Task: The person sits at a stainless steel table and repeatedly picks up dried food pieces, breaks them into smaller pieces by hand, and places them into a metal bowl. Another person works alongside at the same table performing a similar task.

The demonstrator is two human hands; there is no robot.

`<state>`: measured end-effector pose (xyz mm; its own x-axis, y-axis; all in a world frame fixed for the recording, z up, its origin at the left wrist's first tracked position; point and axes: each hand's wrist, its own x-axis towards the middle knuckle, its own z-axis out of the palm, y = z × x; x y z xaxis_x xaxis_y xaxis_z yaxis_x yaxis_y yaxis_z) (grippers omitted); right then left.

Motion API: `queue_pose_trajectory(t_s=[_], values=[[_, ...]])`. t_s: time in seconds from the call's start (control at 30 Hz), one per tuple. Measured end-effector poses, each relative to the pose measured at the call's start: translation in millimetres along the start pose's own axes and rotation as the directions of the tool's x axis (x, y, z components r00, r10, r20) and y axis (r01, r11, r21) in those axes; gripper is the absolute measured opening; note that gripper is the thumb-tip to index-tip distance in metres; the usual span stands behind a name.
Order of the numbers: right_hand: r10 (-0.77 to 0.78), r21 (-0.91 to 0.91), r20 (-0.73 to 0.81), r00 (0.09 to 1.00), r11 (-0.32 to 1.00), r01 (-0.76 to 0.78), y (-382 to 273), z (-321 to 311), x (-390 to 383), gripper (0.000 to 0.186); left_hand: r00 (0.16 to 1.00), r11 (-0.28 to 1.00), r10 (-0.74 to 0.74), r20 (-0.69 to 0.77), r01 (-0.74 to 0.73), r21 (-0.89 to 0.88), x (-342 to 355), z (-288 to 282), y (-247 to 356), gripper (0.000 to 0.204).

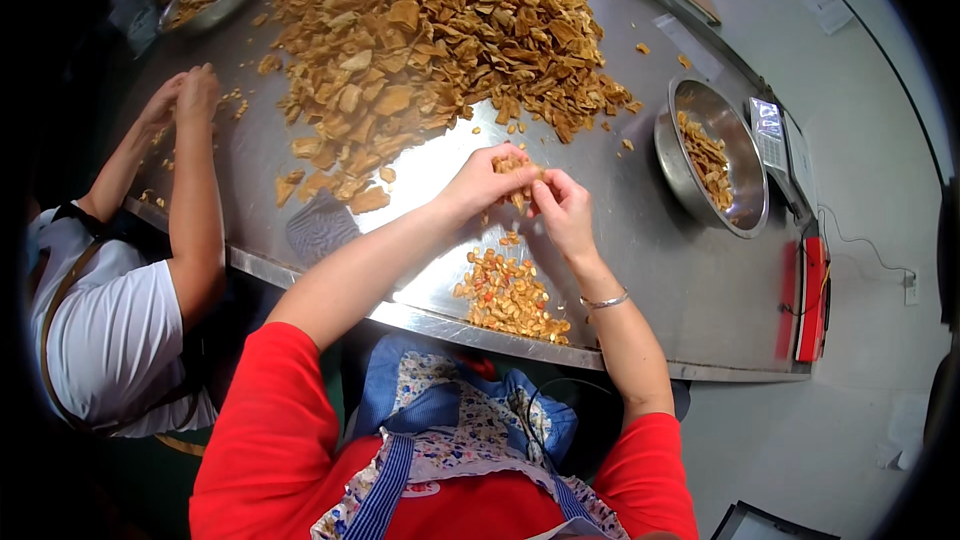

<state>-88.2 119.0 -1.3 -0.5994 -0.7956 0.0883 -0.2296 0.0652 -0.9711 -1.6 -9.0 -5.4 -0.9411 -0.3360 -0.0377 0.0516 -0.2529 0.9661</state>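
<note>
My left hand (484,178) is closed around a few tan-brown dried pieces (517,172), which stick out between its fingers. Close beside it my right hand (564,212) pinches at the edge of the same pieces; its fingertips hide exactly what they grip. Below both hands, near the table's front edge, lies a small pile of golden nut-like bits (508,298), some of them reddish. Beyond my hands rises a large heap of dried, brown, flaky slices (440,30).
The steel table (640,270) has a raised front rim. At the right stand a steel bowl (752,195) of brown strips, a scale (775,135) and a red box (812,300). A grey cloth (320,227) lies left. A co-worker's hands (185,95) work near another bowl (215,2).
</note>
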Motion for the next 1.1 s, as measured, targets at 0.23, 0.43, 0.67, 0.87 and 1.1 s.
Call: queue_pose_trajectory(t_s=[0.23, 0.43, 0.67, 0.87, 1.1], values=[[0.543, 0.250, 0.308, 0.781, 0.746, -0.617, 1.0, -18.8, 39.5, 0.021, 0.949, 0.970, -0.195, -0.248, 0.149, -0.192, 6.6, -7.8, -9.0, 0.009], [0.122, -0.729, -0.162, 0.979, 0.654, -0.202, 13.8, 4.9, 122.0, 0.038, 0.956, 0.926, -0.235, -0.176, 0.165, -0.340, 3.1, -1.1, -1.6, 0.011], [-0.188, -0.713, -0.217, 0.958, 0.701, -0.025, 44.0, 10.5, 125.8, 0.021, 0.963, 0.929, -0.185, -0.196, 0.107, -0.354, 2.5, -2.4, -0.7, 0.010], [-0.308, -0.534, -0.178, 0.935, 0.828, 0.171, -23.6, 3.7, 42.7, 0.013, 0.963, 0.949, -0.137, -0.232, 0.061, -0.311, 6.1, -8.2, -5.7, 0.022], [-0.304, -0.293, -0.139, 0.942, 0.922, 0.254, -13.7, -2.6, 5.9, 0.016, 0.998, 0.970, -0.027, -0.061, 0.011, -0.243, 5.0, -2.8, -1.0, 0.021]])
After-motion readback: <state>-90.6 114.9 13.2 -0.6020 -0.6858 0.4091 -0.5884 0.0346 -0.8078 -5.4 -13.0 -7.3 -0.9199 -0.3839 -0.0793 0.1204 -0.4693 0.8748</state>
